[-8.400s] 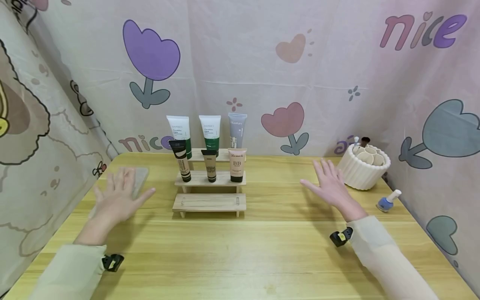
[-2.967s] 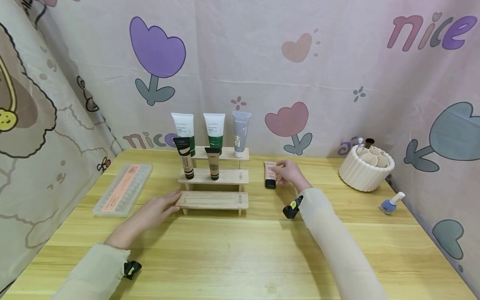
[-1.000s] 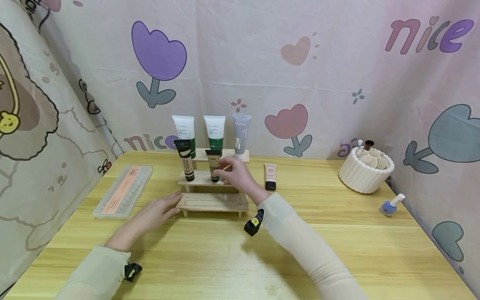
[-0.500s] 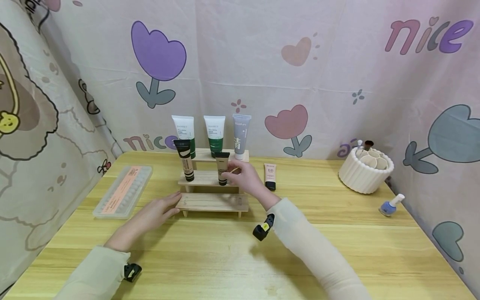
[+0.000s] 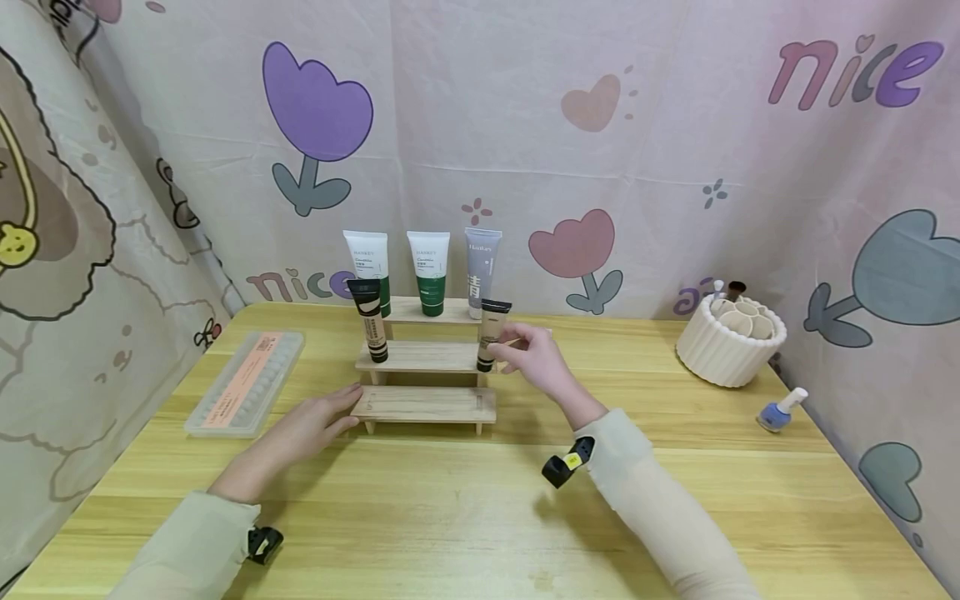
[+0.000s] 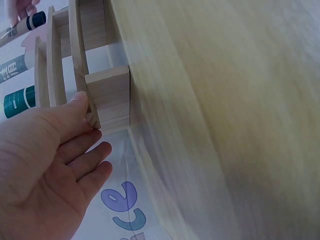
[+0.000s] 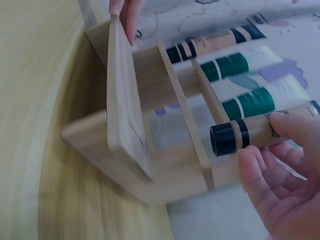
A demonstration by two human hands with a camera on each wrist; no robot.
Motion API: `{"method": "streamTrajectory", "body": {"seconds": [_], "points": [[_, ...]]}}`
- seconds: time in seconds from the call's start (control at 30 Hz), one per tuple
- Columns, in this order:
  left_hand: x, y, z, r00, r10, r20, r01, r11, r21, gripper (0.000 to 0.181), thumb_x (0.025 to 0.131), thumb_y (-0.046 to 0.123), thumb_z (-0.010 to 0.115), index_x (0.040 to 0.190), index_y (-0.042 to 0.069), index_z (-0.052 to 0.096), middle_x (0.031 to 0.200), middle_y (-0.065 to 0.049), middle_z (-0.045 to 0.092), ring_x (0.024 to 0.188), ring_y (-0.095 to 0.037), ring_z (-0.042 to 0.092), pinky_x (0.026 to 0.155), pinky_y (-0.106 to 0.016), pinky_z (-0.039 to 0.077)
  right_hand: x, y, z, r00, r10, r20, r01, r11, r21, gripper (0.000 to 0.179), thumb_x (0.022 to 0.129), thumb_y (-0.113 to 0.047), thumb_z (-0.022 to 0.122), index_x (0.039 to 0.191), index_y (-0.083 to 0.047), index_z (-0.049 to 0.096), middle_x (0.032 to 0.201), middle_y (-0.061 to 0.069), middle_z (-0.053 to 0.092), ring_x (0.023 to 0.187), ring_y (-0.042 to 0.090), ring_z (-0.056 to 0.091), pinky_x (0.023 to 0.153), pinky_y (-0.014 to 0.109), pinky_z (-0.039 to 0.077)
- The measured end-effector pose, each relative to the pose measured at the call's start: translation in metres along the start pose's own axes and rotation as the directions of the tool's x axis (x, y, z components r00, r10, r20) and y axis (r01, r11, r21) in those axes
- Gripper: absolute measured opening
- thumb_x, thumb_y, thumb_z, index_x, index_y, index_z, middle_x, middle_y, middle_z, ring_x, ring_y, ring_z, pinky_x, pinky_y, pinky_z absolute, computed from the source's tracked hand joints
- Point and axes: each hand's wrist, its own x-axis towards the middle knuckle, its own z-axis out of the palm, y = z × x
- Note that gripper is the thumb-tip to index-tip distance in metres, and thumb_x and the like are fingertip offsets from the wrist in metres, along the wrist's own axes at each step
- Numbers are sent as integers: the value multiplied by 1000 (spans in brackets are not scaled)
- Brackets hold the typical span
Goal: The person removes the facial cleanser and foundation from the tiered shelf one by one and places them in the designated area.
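Beige tube with a black cap (image 5: 492, 335) is pinched by the right hand (image 5: 536, 360), just off the wooden step shelf's (image 5: 423, 403) right end. Left hand (image 5: 300, 425) lies flat, fingers touching the shelf's bottom step.

The pale three-step wooden stand (image 5: 423, 404) has a matt, unvarnished look with fine grain. The yellow wooden table (image 5: 480, 500) is smoother and shows long grain lines. The beige plastic tube with black cap (image 5: 491, 333) looks smooth, with a slightly glossy cap. At 9 o'clock from the stand, the clear plastic box (image 5: 246, 382) looks frosted. The printed backdrop (image 5: 525, 125) is matt cloth with soft creases.
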Motion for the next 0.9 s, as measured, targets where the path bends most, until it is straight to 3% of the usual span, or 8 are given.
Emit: {"method": "streamTrajectory", "body": {"seconds": [0.27,0.4,0.63,0.83,0.9], "points": [[-1,0,-1,1000,10,-10,-10,1000,3,46,90,11,59,129,-10,46,132,-27,42,115,-45,44,96,-54,37,-8,12,-37,994,80,-78,-82,996,-25,47,86,-11,65,126,9,48,106,21,60,75,20,62,64,37,57],[-1,0,-1,1000,4,-3,-4,1000,-3,47,90,12,58,129,-10,45,133,-27,41,116,-45,43,96,-54,37,-10,22,-57,990,104,-100,-109,993,-49,51,87,-11,63,129,11,44,110,25,58,81,23,62,66,36,57],[0,-1,-1,1000,-6,7,6,1000,-9,47,90,11,58,130,-10,44,134,-27,40,116,-45,43,96,-54,36,-10,45,-85,974,163,-154,-179,979,-98,45,89,-14,61,124,12,48,110,27,57,90,29,60,66,30,56],[-1,1,-2,1000,3,-11,-3,1000,-1,46,90,12,59,129,-9,46,133,-27,41,115,-46,44,95,-55,37,-9,65,-99,953,224,-205,-248,964,-99,35,90,-14,59,112,12,56,102,23,61,85,24,60,74,46,54],[-1,2,-2,1000,8,-15,-8,1000,2,46,90,12,60,129,-10,46,132,-27,42,114,-46,44,95,-55,37,-8,71,-102,944,250,-216,-277,955,-109,32,90,-15,59,108,12,58,93,17,63,78,19,59,72,44,55]]}}
